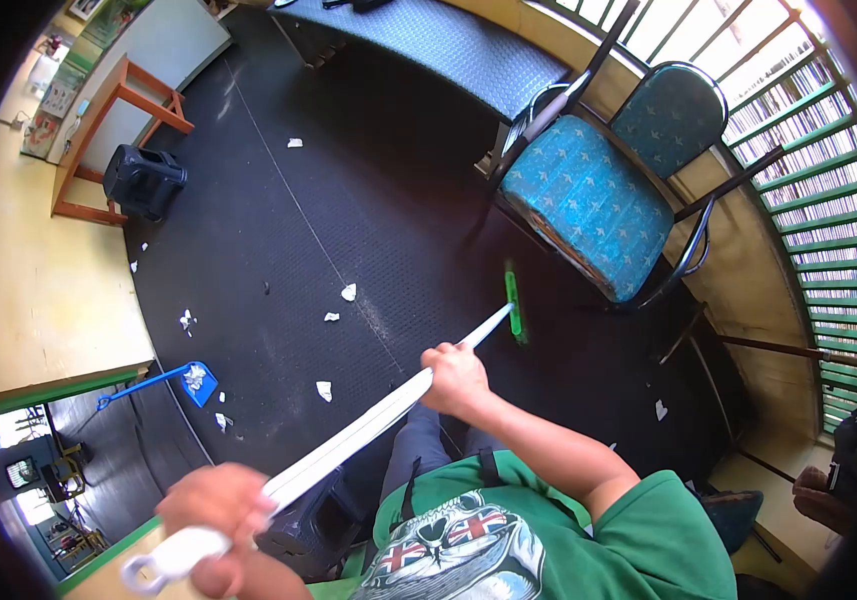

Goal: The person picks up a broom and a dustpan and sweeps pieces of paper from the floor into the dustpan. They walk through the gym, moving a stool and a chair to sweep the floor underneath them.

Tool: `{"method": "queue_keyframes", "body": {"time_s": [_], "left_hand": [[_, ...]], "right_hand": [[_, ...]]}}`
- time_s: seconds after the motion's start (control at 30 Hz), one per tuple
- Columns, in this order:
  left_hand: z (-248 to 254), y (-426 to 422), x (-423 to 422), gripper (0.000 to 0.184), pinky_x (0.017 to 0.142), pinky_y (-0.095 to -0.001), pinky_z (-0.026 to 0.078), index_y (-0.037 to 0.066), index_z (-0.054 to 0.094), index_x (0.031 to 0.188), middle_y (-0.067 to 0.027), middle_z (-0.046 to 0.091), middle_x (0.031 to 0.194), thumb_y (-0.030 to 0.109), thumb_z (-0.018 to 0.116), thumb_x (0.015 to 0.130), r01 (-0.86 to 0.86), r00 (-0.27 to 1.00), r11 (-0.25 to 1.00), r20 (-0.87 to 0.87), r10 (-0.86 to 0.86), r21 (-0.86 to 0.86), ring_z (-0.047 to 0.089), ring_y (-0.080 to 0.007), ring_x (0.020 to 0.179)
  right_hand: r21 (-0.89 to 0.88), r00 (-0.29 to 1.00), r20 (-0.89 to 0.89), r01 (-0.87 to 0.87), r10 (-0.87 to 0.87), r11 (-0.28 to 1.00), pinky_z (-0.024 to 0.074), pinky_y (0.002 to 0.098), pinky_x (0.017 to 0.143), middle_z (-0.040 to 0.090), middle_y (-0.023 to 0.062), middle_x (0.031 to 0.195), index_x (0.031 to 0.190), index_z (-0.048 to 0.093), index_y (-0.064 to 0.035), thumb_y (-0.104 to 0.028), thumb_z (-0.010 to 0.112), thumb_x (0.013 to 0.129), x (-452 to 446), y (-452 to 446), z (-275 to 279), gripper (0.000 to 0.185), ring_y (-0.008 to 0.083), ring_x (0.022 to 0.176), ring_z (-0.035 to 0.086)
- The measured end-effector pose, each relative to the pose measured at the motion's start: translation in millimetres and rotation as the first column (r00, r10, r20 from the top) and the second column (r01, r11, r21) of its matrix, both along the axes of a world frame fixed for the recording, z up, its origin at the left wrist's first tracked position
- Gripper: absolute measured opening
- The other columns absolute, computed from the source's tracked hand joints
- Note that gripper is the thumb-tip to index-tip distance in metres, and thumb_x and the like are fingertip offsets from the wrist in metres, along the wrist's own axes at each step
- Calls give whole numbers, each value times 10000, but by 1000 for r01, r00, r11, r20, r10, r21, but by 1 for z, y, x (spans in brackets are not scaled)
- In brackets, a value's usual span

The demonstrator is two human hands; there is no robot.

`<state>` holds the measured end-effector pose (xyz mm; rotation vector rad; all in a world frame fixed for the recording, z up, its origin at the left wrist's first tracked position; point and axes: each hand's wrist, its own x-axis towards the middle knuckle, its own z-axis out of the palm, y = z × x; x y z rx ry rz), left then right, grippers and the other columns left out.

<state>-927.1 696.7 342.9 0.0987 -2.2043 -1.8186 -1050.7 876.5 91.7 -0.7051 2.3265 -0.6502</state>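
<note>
I hold a broom with a white handle (348,437) and a green head (514,303). My left hand (216,505) is wrapped around the handle near its top end, slightly blurred. Farther down the handle, my right hand (454,379) is closed around it. The broom head is at the dark floor in front of the blue chair (588,205). Bits of crumpled white paper lie scattered, such as one piece (349,292) near the middle and another (324,390) closer to me. A blue dustpan (200,384) on the left has white scraps in it.
A black speaker (145,182) stands by a wooden frame (98,140) at the left. A long bench (448,45) runs along the back. Green window bars (808,190) line the right wall. Another dark speaker-like box (313,525) is near my legs.
</note>
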Motion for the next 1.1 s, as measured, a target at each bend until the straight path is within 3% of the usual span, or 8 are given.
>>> {"method": "queue_keyframes", "body": {"time_s": [0.2,0.37,0.57,0.67,0.83,0.9,0.97,1.1], "left_hand": [[-22,0,17,389,625,-315,453,108,471,511,-22,537,530,385,670,698,-37,999,996,-27,35,-86,578,-198,533],[21,15,-3,459,600,-345,473,29,519,588,-98,543,559,422,731,693,40,980,946,199,26,-322,579,-235,584],[69,-46,-9,344,638,-342,398,101,422,739,-36,481,717,395,540,874,357,862,891,-268,-430,-282,513,-173,637],[77,-43,-35,325,651,-336,347,119,402,735,-21,452,716,387,553,839,461,795,888,-442,-416,-7,503,-174,665],[47,32,-110,304,697,-359,362,112,466,760,-23,492,716,368,627,786,754,643,619,-445,-623,220,503,-181,704],[34,76,-138,293,735,-384,380,107,520,781,-33,556,745,357,673,768,828,561,517,-344,-753,219,541,-212,721],[14,138,-152,306,749,-390,492,75,514,803,-73,599,645,302,694,704,761,648,616,-295,-702,203,617,-227,695],[-12,259,-175,396,909,-456,468,55,526,920,-117,675,828,275,786,720,904,424,427,-79,-902,-27,645,-280,873]], "right_hand": [[-304,996,-62,-84,69,949,502,436,753,624,131,748,710,619,-68,-268,626,697,67,-65,-66,200,313,798,628],[-528,973,214,38,90,848,499,453,740,608,143,798,745,596,-80,-171,652,654,114,-154,-67,141,368,787,607],[-544,982,176,158,-73,824,488,442,796,606,122,837,772,609,-67,-175,640,665,103,-148,11,155,335,868,570],[-543,957,61,270,-283,795,474,441,742,596,108,765,726,580,-82,-191,630,663,74,-91,29,135,327,815,573],[-447,826,-106,458,-554,768,469,452,668,592,120,707,719,521,-94,-157,619,659,28,63,39,131,344,743,591],[-486,713,-157,546,-683,682,464,434,646,561,124,713,712,478,-82,-140,615,655,22,131,24,159,344,732,578],[-486,622,-172,621,-764,615,469,435,656,562,132,730,709,477,-70,-134,611,665,19,201,8,155,356,750,582],[-632,234,-437,607,-869,481,454,443,724,579,112,796,696,515,-79,-142,659,661,8,328,-28,161,326,830,580]]}}
